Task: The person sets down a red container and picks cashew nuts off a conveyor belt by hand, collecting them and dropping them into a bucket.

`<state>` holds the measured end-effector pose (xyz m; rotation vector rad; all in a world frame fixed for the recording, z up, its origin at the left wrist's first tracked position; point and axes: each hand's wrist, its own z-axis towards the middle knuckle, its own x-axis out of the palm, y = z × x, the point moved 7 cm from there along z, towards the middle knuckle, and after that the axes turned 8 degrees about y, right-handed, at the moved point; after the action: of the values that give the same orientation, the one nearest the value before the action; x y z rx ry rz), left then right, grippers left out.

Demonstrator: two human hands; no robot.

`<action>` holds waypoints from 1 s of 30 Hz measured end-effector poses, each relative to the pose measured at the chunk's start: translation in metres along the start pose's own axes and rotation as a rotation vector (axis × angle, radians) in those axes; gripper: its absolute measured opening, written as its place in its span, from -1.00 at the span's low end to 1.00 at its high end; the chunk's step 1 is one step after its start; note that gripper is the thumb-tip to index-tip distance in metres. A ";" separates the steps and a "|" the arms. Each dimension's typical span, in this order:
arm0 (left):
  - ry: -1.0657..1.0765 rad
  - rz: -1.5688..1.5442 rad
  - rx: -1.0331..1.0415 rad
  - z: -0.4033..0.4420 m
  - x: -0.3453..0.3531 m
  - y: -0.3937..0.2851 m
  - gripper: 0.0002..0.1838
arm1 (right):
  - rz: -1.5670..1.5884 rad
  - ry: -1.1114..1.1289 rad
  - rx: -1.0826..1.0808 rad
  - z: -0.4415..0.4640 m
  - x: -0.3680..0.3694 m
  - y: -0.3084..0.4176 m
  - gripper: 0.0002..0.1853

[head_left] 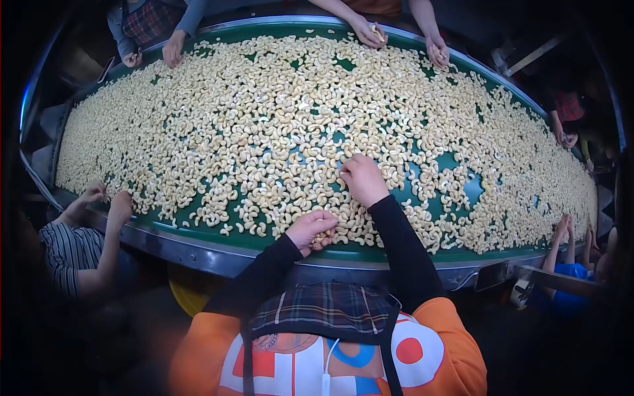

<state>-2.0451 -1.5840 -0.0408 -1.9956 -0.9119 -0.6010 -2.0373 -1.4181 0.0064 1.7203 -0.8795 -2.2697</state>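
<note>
Pale cashew nuts lie in a thick scatter over a green conveyor belt. My left hand is closed around several cashew nuts at the belt's near edge, palm partly turned up. Farther out over the belt, my right hand has its fingers pinched together among the nuts. A pale cashew nut seems to sit at those fingertips, partly hidden by them. Green belt shows through in patches to the right of my right hand.
A metal rim borders the belt. Co-workers' hands reach in from the far side; another person's hands are at the left, more at the right. A yellow round container stands below the rim. A metal bracket juts out right.
</note>
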 end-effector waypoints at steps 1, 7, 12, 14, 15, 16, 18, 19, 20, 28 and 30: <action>-0.003 0.018 0.006 -0.007 -0.004 -0.004 -0.85 | -0.055 0.046 0.043 -0.001 0.000 0.002 -0.88; -0.052 0.041 0.025 -0.031 -0.031 -0.018 -0.86 | -0.022 0.018 0.077 -0.011 -0.001 0.018 -0.89; -0.043 0.057 0.016 -0.039 -0.039 -0.022 -0.88 | 0.242 0.147 0.161 -0.016 0.020 0.010 -0.85; -0.069 0.135 0.047 -0.044 -0.048 -0.031 -0.89 | 0.797 0.197 0.401 -0.021 0.037 -0.012 -0.86; -0.083 0.173 0.065 -0.047 -0.053 -0.037 -0.89 | 0.796 0.198 0.397 -0.018 0.035 -0.003 -0.86; -0.084 0.171 0.067 -0.048 -0.062 -0.039 -0.89 | 1.009 0.153 0.458 -0.019 0.035 0.004 -0.85; -0.293 0.673 0.329 -0.057 -0.091 -0.069 -0.88 | 1.434 0.048 0.583 -0.024 0.039 0.022 -0.83; -0.393 0.927 0.461 -0.062 -0.098 -0.081 -0.87 | 1.434 0.045 0.585 -0.022 0.046 0.030 -0.83; -0.389 0.929 0.460 -0.063 -0.097 -0.087 -0.87 | 1.158 0.096 0.535 -0.015 0.051 0.040 -0.84; -0.306 1.113 0.339 -0.078 -0.098 -0.096 -0.85 | 0.242 0.060 0.462 0.038 0.036 0.035 -0.76; -0.248 0.878 0.205 -0.082 -0.101 -0.093 -0.86 | 0.102 -0.148 0.482 0.059 0.015 0.013 -0.76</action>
<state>-2.1864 -1.6556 -0.0211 -2.0495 -0.1485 0.2282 -2.0994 -1.4146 0.0107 1.6311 -1.6161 -2.2674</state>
